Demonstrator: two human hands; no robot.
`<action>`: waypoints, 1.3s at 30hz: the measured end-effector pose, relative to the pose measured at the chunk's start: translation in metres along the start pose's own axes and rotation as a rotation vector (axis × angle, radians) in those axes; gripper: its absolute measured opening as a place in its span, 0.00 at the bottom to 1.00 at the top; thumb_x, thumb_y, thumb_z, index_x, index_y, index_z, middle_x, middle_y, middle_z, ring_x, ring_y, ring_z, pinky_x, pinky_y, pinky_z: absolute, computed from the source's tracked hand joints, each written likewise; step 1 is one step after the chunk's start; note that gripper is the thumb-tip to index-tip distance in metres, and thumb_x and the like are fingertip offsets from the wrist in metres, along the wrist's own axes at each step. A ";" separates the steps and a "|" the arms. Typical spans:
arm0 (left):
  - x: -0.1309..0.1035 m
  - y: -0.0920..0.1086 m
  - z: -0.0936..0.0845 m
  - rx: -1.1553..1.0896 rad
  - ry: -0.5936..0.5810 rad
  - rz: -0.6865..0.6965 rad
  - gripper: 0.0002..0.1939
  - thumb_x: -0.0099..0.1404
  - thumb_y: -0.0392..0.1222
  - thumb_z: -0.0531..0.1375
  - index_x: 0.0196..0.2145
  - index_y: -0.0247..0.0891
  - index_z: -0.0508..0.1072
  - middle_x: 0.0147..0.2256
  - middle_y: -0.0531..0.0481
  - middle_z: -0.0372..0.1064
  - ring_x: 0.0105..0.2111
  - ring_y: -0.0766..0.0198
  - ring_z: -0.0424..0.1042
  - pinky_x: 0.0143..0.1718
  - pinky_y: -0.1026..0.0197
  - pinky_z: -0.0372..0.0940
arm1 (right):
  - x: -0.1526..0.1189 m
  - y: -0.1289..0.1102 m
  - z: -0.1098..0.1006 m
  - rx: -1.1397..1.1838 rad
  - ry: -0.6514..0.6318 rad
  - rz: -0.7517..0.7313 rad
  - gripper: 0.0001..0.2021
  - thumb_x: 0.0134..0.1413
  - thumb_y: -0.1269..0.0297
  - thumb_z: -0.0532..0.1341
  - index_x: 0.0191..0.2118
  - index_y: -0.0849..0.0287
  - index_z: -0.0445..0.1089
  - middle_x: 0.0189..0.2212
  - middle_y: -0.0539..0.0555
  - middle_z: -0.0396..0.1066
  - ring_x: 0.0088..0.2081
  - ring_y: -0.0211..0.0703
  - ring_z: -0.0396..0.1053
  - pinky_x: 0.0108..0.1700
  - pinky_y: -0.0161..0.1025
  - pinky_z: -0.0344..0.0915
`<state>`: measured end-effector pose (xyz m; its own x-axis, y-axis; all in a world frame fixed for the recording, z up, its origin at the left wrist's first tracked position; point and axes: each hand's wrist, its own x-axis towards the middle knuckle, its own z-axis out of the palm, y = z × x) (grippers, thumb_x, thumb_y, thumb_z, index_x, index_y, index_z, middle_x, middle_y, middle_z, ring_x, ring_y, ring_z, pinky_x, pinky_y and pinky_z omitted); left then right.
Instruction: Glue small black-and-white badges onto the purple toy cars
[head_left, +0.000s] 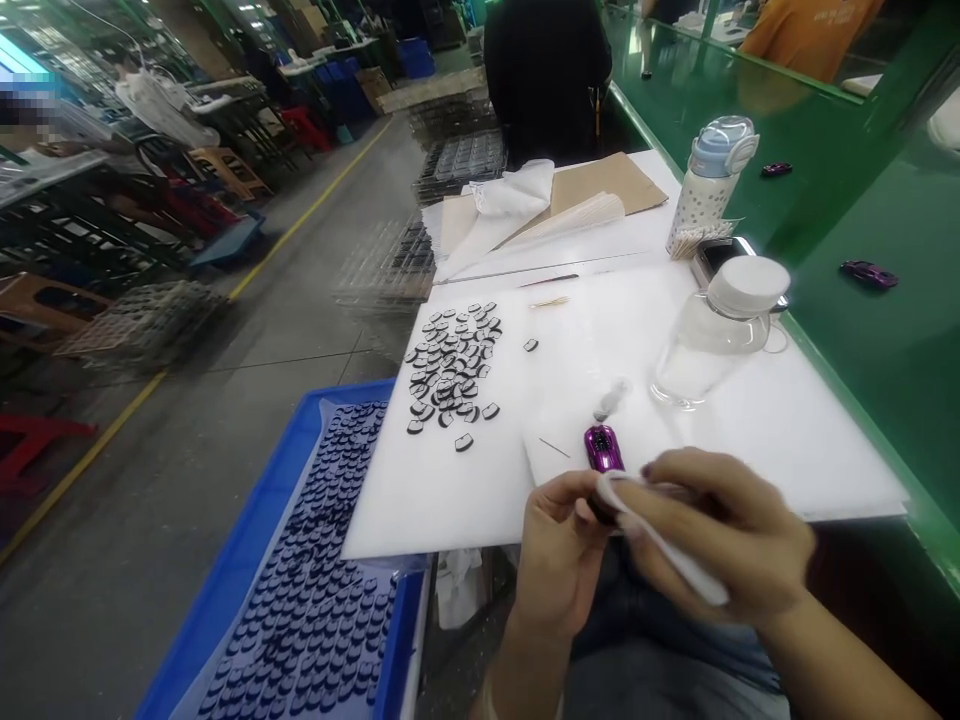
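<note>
**Bench and Room Status, Head View**

From my remote station I read both hands as close together at the near edge. The left hand [559,550] pinches a small dark piece [600,508], partly hidden by the fingers. The right hand [724,530] grips a folded white cloth [701,572] against it; motion blur softens the contact.

Low on the left, I register a blue tray [257,510] carrying rows of dark parts. Its upper end adjoins the white work board [442,505].

Just beyond the hands, a purple toy car [603,447] rests on the board. A thin rod [555,447] lies beside it (at a slant). Farther up, I locate a heap of dark-sided pieces [450,365] at left and a white-capped clear bottle [701,350] at right.

Past the bottle stands a dotted cup [701,205]. On the right runs a green surface [862,330] bearing two more purple cars [868,275].

In the background, a yellow line [300,225] crosses the grey floor; a person in black [547,70] occupies the next station.
</note>
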<state>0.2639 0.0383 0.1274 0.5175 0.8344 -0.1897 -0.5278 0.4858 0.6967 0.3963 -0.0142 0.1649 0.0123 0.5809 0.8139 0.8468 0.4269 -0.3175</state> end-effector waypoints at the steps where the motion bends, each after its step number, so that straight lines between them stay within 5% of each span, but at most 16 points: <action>1: 0.000 0.000 0.000 0.008 0.006 0.008 0.17 0.51 0.57 0.77 0.32 0.44 0.85 0.27 0.51 0.81 0.27 0.65 0.79 0.34 0.66 0.77 | 0.000 -0.001 0.001 0.025 -0.014 -0.019 0.09 0.58 0.75 0.62 0.43 0.60 0.76 0.33 0.55 0.73 0.26 0.37 0.69 0.24 0.35 0.70; 6: 0.000 0.002 0.000 0.102 0.011 0.099 0.18 0.51 0.58 0.76 0.31 0.43 0.85 0.29 0.49 0.82 0.27 0.65 0.80 0.33 0.67 0.77 | -0.008 0.006 -0.012 -0.021 -0.052 -0.030 0.08 0.56 0.74 0.63 0.41 0.61 0.77 0.32 0.54 0.73 0.25 0.37 0.69 0.23 0.36 0.69; 10: -0.003 0.011 -0.009 0.236 0.003 0.220 0.15 0.53 0.54 0.77 0.32 0.42 0.86 0.29 0.49 0.82 0.27 0.64 0.80 0.32 0.66 0.77 | -0.019 0.021 -0.025 -0.010 -0.034 0.268 0.08 0.61 0.75 0.65 0.41 0.57 0.79 0.33 0.52 0.77 0.29 0.37 0.75 0.28 0.33 0.71; 14: -0.002 0.017 -0.019 0.907 -0.014 0.666 0.13 0.58 0.30 0.74 0.40 0.41 0.85 0.36 0.50 0.82 0.36 0.64 0.80 0.41 0.66 0.75 | -0.031 0.025 -0.014 0.131 -0.133 0.510 0.06 0.64 0.71 0.65 0.39 0.55 0.80 0.32 0.51 0.79 0.31 0.39 0.78 0.32 0.33 0.73; 16: 0.002 0.016 -0.020 1.258 -0.076 0.888 0.11 0.61 0.29 0.71 0.42 0.37 0.83 0.36 0.48 0.80 0.35 0.63 0.79 0.41 0.63 0.75 | -0.036 0.023 -0.006 0.142 -0.157 0.552 0.05 0.64 0.70 0.66 0.39 0.55 0.80 0.32 0.50 0.79 0.32 0.39 0.78 0.32 0.33 0.72; 18: 0.006 0.013 -0.019 1.399 -0.128 0.967 0.08 0.63 0.31 0.70 0.42 0.33 0.81 0.35 0.46 0.78 0.35 0.62 0.77 0.39 0.61 0.75 | -0.039 0.022 0.000 0.145 -0.169 0.562 0.04 0.64 0.69 0.66 0.40 0.56 0.80 0.33 0.50 0.79 0.32 0.38 0.77 0.32 0.32 0.71; 25: 0.010 0.012 -0.025 1.390 -0.166 0.877 0.12 0.65 0.38 0.70 0.45 0.34 0.80 0.36 0.49 0.72 0.35 0.64 0.74 0.38 0.63 0.73 | -0.038 0.020 0.004 0.134 -0.207 0.561 0.02 0.61 0.69 0.68 0.38 0.57 0.79 0.29 0.49 0.75 0.26 0.33 0.71 0.26 0.31 0.63; 30: 0.010 0.014 -0.025 1.357 -0.115 0.786 0.10 0.69 0.29 0.63 0.46 0.33 0.80 0.39 0.49 0.71 0.39 0.66 0.75 0.44 0.66 0.73 | -0.033 0.018 0.006 0.108 -0.241 0.588 0.03 0.62 0.67 0.67 0.36 0.57 0.78 0.29 0.49 0.75 0.27 0.33 0.71 0.28 0.30 0.63; 36: 0.010 0.016 -0.026 1.344 -0.134 0.697 0.11 0.68 0.29 0.63 0.47 0.35 0.80 0.52 0.42 0.74 0.42 0.64 0.77 0.50 0.61 0.74 | -0.022 0.024 -0.004 0.116 -0.418 0.563 0.08 0.61 0.70 0.66 0.29 0.59 0.73 0.23 0.48 0.69 0.23 0.34 0.66 0.23 0.32 0.60; 39: 0.009 0.020 -0.032 1.350 -0.237 0.622 0.16 0.67 0.33 0.66 0.53 0.36 0.78 0.57 0.41 0.73 0.51 0.58 0.76 0.56 0.57 0.73 | -0.027 0.026 -0.005 0.108 -0.306 0.458 0.04 0.63 0.73 0.65 0.37 0.59 0.76 0.28 0.50 0.73 0.27 0.35 0.71 0.28 0.31 0.66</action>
<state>0.2366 0.0643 0.1180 0.6141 0.6868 0.3887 0.2335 -0.6286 0.7419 0.4203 -0.0223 0.1369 0.1978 0.8912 0.4082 0.7316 0.1429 -0.6666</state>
